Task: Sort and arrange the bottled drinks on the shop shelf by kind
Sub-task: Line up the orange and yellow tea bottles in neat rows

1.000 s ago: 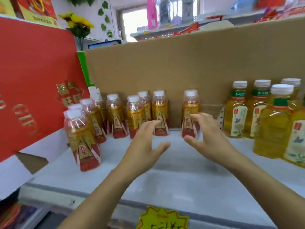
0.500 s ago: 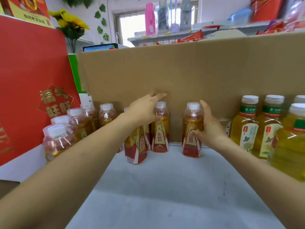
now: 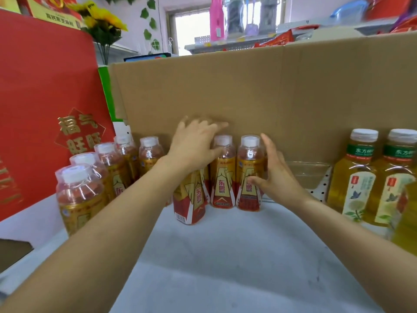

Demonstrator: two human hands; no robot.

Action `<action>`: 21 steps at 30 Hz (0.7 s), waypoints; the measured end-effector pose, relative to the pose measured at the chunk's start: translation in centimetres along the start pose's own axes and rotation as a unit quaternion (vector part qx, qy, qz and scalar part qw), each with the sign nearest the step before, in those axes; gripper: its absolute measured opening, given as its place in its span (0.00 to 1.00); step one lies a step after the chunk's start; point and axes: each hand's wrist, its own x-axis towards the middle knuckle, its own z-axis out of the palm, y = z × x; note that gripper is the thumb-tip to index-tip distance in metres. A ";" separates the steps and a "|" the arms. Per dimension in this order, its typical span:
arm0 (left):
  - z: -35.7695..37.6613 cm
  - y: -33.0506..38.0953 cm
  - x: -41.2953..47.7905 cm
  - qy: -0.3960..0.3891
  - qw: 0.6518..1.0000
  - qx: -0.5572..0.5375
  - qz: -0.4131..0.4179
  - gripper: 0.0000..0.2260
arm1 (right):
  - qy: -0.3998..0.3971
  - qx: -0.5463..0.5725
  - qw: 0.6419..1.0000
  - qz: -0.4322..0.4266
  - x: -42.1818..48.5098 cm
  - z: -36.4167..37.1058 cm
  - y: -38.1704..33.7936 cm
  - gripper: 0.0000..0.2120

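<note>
Several small red-and-gold labelled drink bottles (image 3: 79, 195) with white caps stand in a cluster at the left and back of the white shelf (image 3: 225, 267). My left hand (image 3: 196, 143) lies over the top of one front bottle (image 3: 191, 202), fingers spread toward the cardboard. My right hand (image 3: 277, 177) presses its straight fingers against the right side of another red-and-gold bottle (image 3: 249, 168), thumb across the label. That bottle stands touching its neighbour (image 3: 222, 177). Taller green-tea bottles (image 3: 358, 177) with green neck bands stand at the right.
A brown cardboard sheet (image 3: 248, 91) forms the back wall behind the bottles. A big red gift box (image 3: 45, 98) closes off the left side. A clear plastic divider (image 3: 306, 175) sits between the two bottle kinds. The shelf's front half is bare white surface.
Both hands reached forward to the back row. My right hand slid its bottle left until it met the neighbouring bottle. My left hand settled on top of a front bottle.
</note>
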 end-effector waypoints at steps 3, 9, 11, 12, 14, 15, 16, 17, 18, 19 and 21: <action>-0.3 -2.0 -3.3 0.093 0.981 -0.084 -0.145 0.35 | 0.105 -0.033 0.993 -0.031 -1.1 0.3 -0.5 0.45; 0.6 -3.4 -6.2 0.007 0.941 -0.302 -0.155 0.29 | -0.036 -0.020 0.998 -0.054 -3.8 2.2 -4.0 0.36; -0.1 -3.2 -6.4 -0.026 0.909 -0.402 -0.106 0.28 | -0.123 0.032 0.992 -0.003 -4.8 3.0 -4.6 0.45; -0.3 -2.8 -6.6 -0.045 0.890 -0.445 -0.085 0.28 | -0.150 0.061 0.986 0.023 -5.2 3.2 -4.7 0.48; -0.1 -1.4 -6.9 -0.070 0.856 -0.510 -0.053 0.28 | -0.179 0.093 0.978 0.052 -5.9 3.4 -4.6 0.47; 0.2 -0.6 -7.1 -0.082 0.840 -0.534 -0.041 0.28 | -0.178 0.107 0.976 0.062 -6.3 3.4 -4.4 0.43; 0.6 0.1 -7.2 -0.089 0.829 -0.551 -0.031 0.28 | -0.171 0.124 0.974 0.076 -6.7 3.2 -4.1 0.38; 1.0 0.3 -7.3 -0.081 0.823 -0.562 -0.029 0.28 | -0.161 0.140 0.973 0.089 -6.9 3.0 -3.8 0.36; 1.3 0.2 -7.3 -0.051 0.818 -0.571 -0.040 0.28 | -0.152 0.147 0.973 0.097 -7.1 2.6 -3.6 0.34; 1.5 -0.1 -7.3 0.002 0.817 -0.572 -0.071 0.27 | -0.141 0.140 0.974 0.105 -7.2 2.1 -3.4 0.34; 2.0 -1.6 -7.2 0.123 0.820 -0.531 -0.175 0.22 | -0.110 0.114 0.979 0.132 -7.1 1.3 -3.1 0.32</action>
